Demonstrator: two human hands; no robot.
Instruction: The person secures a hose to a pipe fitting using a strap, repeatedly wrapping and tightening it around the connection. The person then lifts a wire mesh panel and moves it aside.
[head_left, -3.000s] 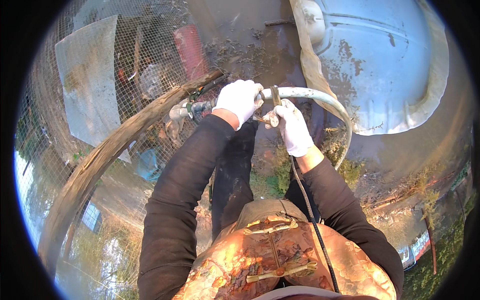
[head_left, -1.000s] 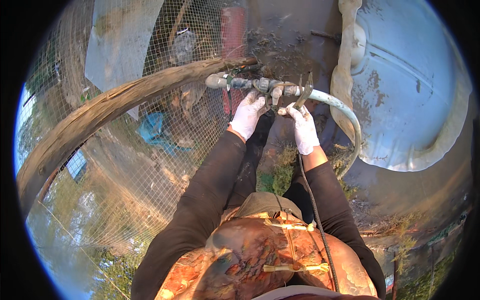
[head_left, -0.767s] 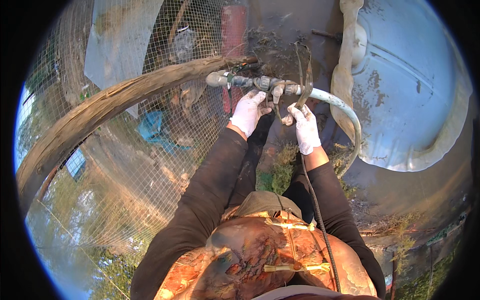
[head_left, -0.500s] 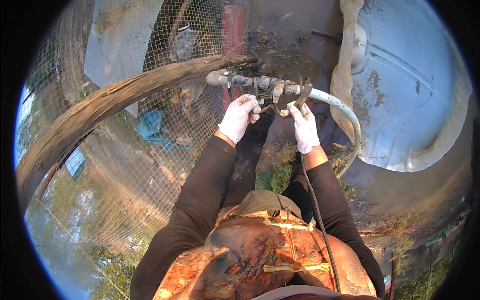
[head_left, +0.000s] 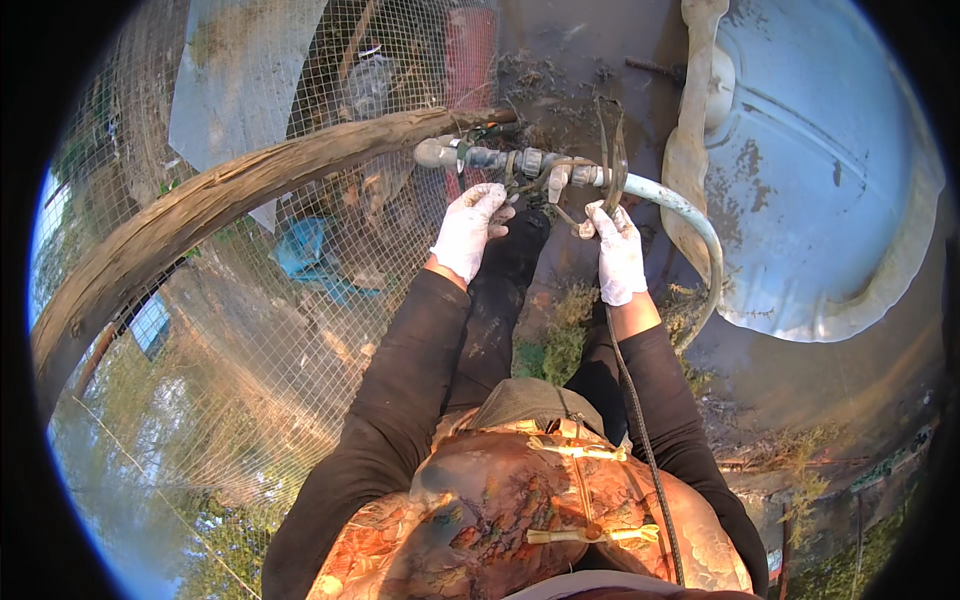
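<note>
Below the crosswise hose coupling (head_left: pixel 533 162), upper centre, a strap (head_left: pixel 618 168) is pinched by the right hand (head_left: pixel 619 252); the left hand (head_left: pixel 468 230) is half-curled, hold undetermined.

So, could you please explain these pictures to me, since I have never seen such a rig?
There is no machine here, only a person at work. Every picture comes from a wide camera on that person's head, looking down, so straight edges bend. The white-gloved right hand pinches a brown strap by a pale hose; whether the left hand grips anything is unclear. A wooden pole crosses wire mesh on the left, and a big blue tub lies on wet-looking ground on the right.
</note>
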